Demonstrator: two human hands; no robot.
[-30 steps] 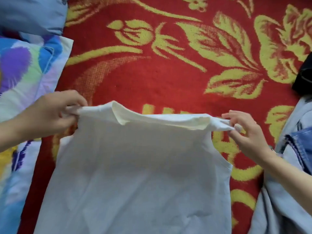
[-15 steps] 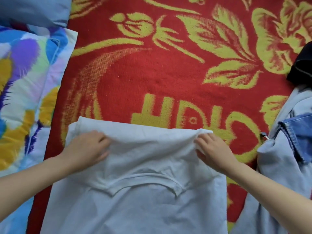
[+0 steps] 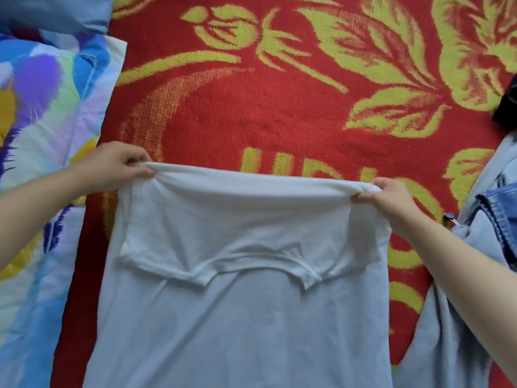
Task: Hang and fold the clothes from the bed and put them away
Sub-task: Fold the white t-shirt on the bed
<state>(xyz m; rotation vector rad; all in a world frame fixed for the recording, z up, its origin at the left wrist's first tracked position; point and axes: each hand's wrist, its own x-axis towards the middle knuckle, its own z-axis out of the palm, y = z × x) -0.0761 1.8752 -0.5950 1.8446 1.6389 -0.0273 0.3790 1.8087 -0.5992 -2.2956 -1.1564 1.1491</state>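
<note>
The white shirt (image 3: pixel 246 317) lies flat on the red blanket (image 3: pixel 251 113) of the bed, centre to 6 o'clock, its long axis running 12 to 6. Its upper part is folded over, so the neckline points toward 6. The left hand (image 3: pixel 112 166) pinches the fold's 9 o'clock corner and the right hand (image 3: pixel 391 200) pinches the 3 o'clock corner, lifting that edge. The hem is cut off at 6. A denim garment (image 3: pixel 498 214) lies at 4 o'clock, a flowered quilt (image 3: pixel 42 107) at 9, and a dark item (image 3: pixel 507 107), hard to identify, at 3.
</note>
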